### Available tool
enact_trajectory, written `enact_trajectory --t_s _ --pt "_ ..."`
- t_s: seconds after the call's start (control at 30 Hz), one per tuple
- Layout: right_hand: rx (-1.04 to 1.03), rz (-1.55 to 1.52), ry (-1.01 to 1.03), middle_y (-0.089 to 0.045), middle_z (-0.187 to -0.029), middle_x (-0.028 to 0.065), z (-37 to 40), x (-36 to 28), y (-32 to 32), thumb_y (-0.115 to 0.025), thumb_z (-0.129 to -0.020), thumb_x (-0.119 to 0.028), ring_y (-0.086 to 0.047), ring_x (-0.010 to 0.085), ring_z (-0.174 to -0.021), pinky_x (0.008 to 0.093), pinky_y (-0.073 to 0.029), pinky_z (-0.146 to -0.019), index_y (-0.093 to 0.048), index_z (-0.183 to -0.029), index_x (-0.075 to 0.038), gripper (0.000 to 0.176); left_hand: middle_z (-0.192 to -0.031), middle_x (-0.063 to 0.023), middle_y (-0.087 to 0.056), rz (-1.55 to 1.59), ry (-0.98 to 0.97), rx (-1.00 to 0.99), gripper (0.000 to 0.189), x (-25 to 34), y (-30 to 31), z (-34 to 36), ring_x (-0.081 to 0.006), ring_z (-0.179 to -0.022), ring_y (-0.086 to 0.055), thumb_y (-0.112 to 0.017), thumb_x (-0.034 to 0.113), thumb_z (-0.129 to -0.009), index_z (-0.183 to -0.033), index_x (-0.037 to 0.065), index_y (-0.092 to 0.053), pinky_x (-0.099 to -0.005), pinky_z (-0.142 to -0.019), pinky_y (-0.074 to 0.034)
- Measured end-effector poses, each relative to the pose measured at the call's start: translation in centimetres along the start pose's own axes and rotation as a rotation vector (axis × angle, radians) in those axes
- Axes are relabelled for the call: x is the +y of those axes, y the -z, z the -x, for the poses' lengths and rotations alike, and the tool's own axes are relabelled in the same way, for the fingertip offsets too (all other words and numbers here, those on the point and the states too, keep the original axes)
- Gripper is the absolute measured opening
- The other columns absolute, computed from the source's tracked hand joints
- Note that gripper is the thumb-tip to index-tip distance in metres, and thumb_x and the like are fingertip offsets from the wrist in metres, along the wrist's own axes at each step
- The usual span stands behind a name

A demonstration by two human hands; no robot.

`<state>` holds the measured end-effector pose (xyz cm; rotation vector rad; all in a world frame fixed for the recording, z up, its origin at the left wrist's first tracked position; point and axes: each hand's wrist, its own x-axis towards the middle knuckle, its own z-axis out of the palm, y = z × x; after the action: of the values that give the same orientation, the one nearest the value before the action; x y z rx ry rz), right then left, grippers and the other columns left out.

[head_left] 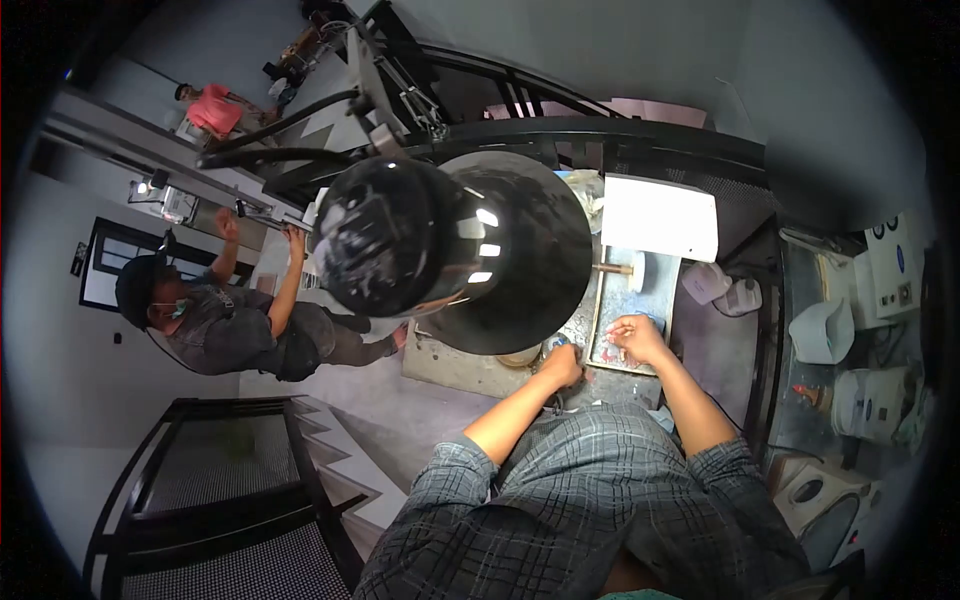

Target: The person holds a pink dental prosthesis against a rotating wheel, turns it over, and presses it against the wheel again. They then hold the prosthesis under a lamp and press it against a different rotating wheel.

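Note:
My left hand [564, 366] is closed at the work surface, just outside the left side of a shallow metal tray [596, 330]. Something bluish shows by its fingers, too small to name. Over the near end of the tray is my right hand [638, 338], its fingers drawn together; what they hold, if anything, cannot be made out. Small reddish bits lie below them, and a blue item [655, 322] sits behind that hand. Farther back in the tray, a pale disc [638, 272] stands on a brass-coloured shaft [612, 268].
A large black lamp [520, 250] blocks much of the bench's left side. Behind the tray is a white panel [660, 218]. Plastic jugs [706, 284] stand on the right, near a shelf with a white container [822, 332]. A co-worker [240, 325] sits at left; another person [218, 112] is farther back.

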<state>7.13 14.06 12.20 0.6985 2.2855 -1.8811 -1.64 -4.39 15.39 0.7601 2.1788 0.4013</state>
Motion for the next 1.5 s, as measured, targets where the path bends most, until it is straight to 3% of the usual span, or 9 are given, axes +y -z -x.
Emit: enact_trajectory --t_s 0.07,0.23,0.27,0.37,0.47,0.73,0.8,0.93,1.5 --pt "-0.049 -0.232 -0.125 -0.065 -0.079 0.0076 1.0 -1.4 0.7 -0.066 -0.073 0.001 -0.058 0.0085 -0.063 0.0229 -0.047 -0.056 -0.062 -0.09 0.001 0.017 -0.089 -0.0228 -0.061 0.043 -0.024 0.074 0.026 0.0 0.1 0.1 -0.0355 -0.088 -0.059 -0.062 0.017 -0.071 -0.09 -0.001 -0.061 -0.0407 -0.077 -0.046" --pt "0.035 -0.36 -0.043 -0.065 -0.08 0.0097 2.2 -2.5 1.0 -0.067 -0.072 0.004 -0.06 0.0093 -0.068 0.0214 -0.05 -0.057 -0.059 -0.09 0.005 0.02 -0.08 -0.0208 -0.062 0.24 -0.077 0.238 0.023 2.7 2.4 0.6 -0.0338 -0.081 -0.06 -0.06 0.017 -0.076 -0.088 -0.002 -0.061 -0.0389 -0.072 -0.045" --pt "0.037 -0.361 -0.048 -0.065 -0.08 0.0097 2.3 -2.6 0.8 -0.067 -0.072 0.004 -0.06 0.0093 -0.068 0.0214 -0.05 -0.057 -0.059 -0.09 0.005 0.02 -0.073 -0.015 -0.063 0.306 -0.215 0.306 0.023 3.1 2.4 0.3 -0.0255 -0.068 -0.061 -0.061 0.017 -0.079 -0.091 -0.002 -0.06 -0.036 -0.062 -0.047" --pt "0.12 -0.395 0.125 -0.065 -0.081 0.0116 1.9 -3.2 0.5 -0.063 -0.075 0.006 -0.062 0.0129 -0.074 0.0229 -0.05 -0.067 -0.057 -0.092 0.006 0.018 -0.07 -0.0035 -0.06 0.903 -0.208 -0.027 0.019 4.4 2.3 -1.3 -0.0075 -0.054 -0.054 -0.053 0.011 -0.087 -0.101 -0.001 -0.057 -0.0215 -0.048 -0.044" --pt "0.266 -0.429 0.217 -0.064 -0.079 0.009 -0.5 0.5 0.0 -0.061 -0.076 0.005 -0.062 0.0123 -0.073 0.024 -0.05 -0.067 -0.058 -0.088 0.004 0.013 -0.074 -0.0087 -0.063 1.189 -0.233 0.027 0.013 4.6 1.2 -3.2 -0.0122 -0.058 -0.057 -0.053 0.004 -0.085 -0.094 -0.004 -0.057 -0.0238 -0.051 -0.048" --pt "0.381 -0.409 0.263 -0.063 -0.079 0.0081 0.3 -2.3 1.1 -0.059 -0.077 0.005 -0.059 0.0103 -0.067 0.0228 -0.049 -0.061 -0.059 -0.093 0.003 0.016 -0.078 -0.0104 -0.063 1.33 -0.341 0.031 0.008 5.1 0.8 -5.6 -0.0148 -0.062 -0.059 -0.054 0.0 -0.084 -0.089 -0.004 -0.057 -0.0248 -0.057 -0.051" --pt "0.34 -0.318 -0.042 -0.063 -0.072 0.006 -0.3 -0.9 1.4 -0.06 -0.079 0.0 -0.058 0.009 -0.059 0.0225 -0.048 -0.053 -0.06 -0.09 0.003 0.011 -0.078 -0.0106 -0.063 1.315 -0.259 0.069 0.009 5.1 0.5 -6.3 -0.0147 -0.061 -0.059 -0.055 0.003 -0.084 -0.09 -0.003 -0.057 -0.0246 -0.056 -0.05" --pt "0.346 -0.354 -0.114 -0.062 -0.066 0.0033 -1.0 -0.6 1.6 -0.058 -0.082 -0.006 -0.055 0.0071 -0.053 0.0217 -0.046 -0.047 -0.063 -0.086 0.001 0.01 -0.077 -0.0099 -0.063 1.343 -0.125 0.051 0.007 6.0 0.0 -8.2 -0.0145 -0.059 -0.058 -0.057 0.003 -0.082 -0.085 -0.004 -0.058 -0.025 -0.055 -0.049" --pt "0.428 -0.137 -0.117 -0.057 -0.064 0.0009 -1.4 -2.4 3.1 -0.048 -0.087 -0.003 -0.048 0.0046 -0.051 0.0194 -0.04 -0.046 -0.061 -0.077 0.003 0.017 -0.071 -0.0126 -0.059 1.606 0.114 0.114 0.009 8.4 -1.5 -11.7 -0.0184 -0.056 -0.056 -0.045 -0.007 -0.08 -0.082 -0.006 -0.054 -0.0281 -0.05 -0.049"
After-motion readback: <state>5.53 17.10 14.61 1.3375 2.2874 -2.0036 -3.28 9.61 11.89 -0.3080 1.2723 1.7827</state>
